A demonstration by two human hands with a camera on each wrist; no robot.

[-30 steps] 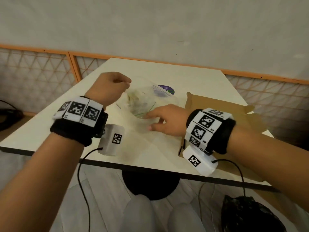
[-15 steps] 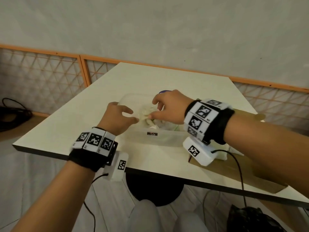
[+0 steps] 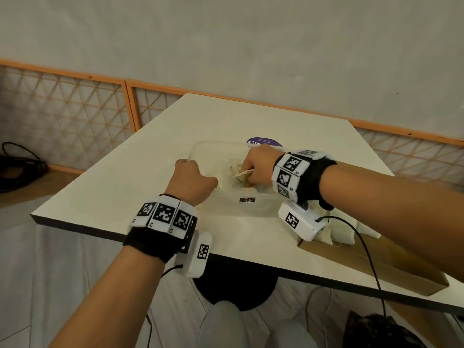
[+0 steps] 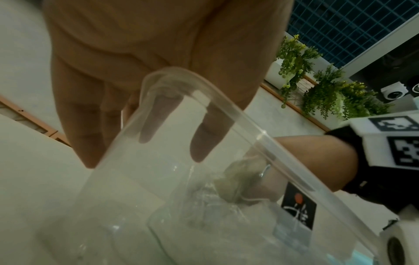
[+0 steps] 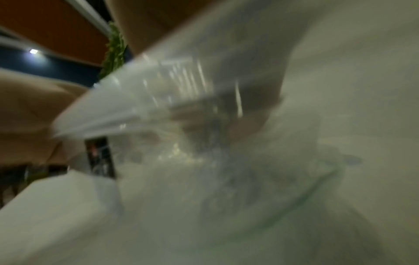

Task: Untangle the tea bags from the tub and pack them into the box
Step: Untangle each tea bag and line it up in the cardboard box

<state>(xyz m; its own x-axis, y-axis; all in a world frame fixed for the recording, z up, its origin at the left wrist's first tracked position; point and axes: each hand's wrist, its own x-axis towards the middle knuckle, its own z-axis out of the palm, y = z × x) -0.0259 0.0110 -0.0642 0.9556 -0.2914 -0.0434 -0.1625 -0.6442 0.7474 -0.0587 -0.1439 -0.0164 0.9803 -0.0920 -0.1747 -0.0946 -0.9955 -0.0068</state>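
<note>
A clear plastic tub stands in the middle of the table. My left hand grips its near left corner; in the left wrist view the fingers curl over the tub's rim. Inside the tub my right hand is curled round a clump of tea bags, seen through the tub wall as a brownish tea bag. The open cardboard box lies at the right, under my right forearm, with pale tea bags in it. The right wrist view is blurred.
A purple round label lies just behind the tub. The table's near edge is close to my left wrist. An orange lattice fence runs behind the table, and black cables lie on the floor at the left.
My left hand has moved onto the tub's corner and taken hold of it. My right hand has sunk deeper into the tub and curled round the tea bags.
</note>
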